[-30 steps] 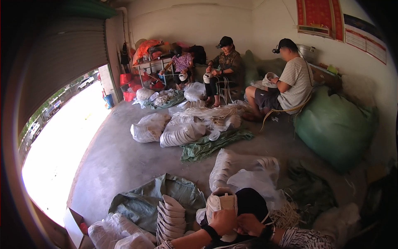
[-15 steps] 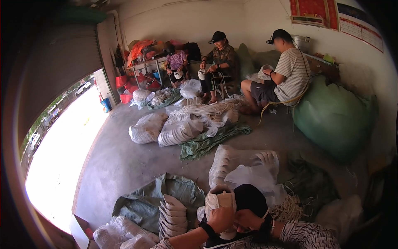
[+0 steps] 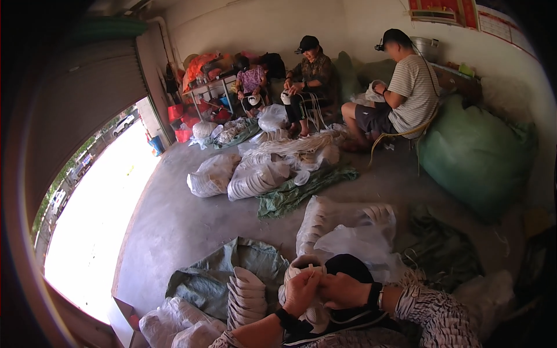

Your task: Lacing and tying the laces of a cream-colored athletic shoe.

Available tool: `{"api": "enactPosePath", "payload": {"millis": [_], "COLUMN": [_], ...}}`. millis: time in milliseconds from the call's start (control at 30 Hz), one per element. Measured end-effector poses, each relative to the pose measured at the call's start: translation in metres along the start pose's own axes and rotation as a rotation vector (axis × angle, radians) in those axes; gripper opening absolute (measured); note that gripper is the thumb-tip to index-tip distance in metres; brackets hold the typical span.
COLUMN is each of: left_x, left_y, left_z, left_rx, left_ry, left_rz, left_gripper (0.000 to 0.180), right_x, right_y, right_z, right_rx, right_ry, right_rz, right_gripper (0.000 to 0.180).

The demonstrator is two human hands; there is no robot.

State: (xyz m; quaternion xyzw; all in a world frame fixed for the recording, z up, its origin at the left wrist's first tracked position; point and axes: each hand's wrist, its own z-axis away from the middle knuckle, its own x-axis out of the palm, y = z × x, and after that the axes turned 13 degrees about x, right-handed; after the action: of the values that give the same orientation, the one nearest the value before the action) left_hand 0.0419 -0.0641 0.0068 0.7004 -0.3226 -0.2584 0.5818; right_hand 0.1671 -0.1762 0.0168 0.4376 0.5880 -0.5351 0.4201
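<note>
Head view: shoe (image 3: 315,316), pale, one, just below the fingers of left hand (image 3: 300,293) and right hand (image 3: 346,290), both pinched together, contents too small to tell. Step, seemingly: fine fingertip work; next move likely calls for a steadied shoe.

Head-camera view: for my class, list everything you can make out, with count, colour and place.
Curved shoe upper: one, off-white, lower centre
Nested curved pieces: one stack, off-white, left of the shoe upper
Filled translucent plastic bags: several, whitish, floor
Crumpled woven sacking: several pieces, green, floor
Bulging rounded sack: one, green, right
Thin strips: many, cream, floor
Seated people: three, in purple, mottled and striped, rear
Metal roller shutter: one, grey, left
Vehicles: several, some white, outside
Heap: one, orange and dark, rear left
Left hand: one, black wristband, at the shoe upper
Right hand: one, black wristband, beside the left hand
</note>
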Motion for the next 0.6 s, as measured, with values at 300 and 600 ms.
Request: {"api": "enactPosePath", "payload": {"millis": [300,600], "left_x": [-0.014,0.006], "left_y": [-0.003,-0.003], "left_z": [-0.032,-0.065], "left_rx": [0.071,-0.089], "left_ry": [-0.565,-1.320], "left_rz": [-0.726,-1.135], "left_gripper": [0.019,0.022], "right_x": [0.005,0.012], "right_y": [0.010,0.001], "right_z": [0.010,0.015], "right_rx": [-0.055,-0.008], "right_ry": [0.122,0.214], "right_rz": [-0.023,0.023], "right_gripper": [0.040,0.038]}}
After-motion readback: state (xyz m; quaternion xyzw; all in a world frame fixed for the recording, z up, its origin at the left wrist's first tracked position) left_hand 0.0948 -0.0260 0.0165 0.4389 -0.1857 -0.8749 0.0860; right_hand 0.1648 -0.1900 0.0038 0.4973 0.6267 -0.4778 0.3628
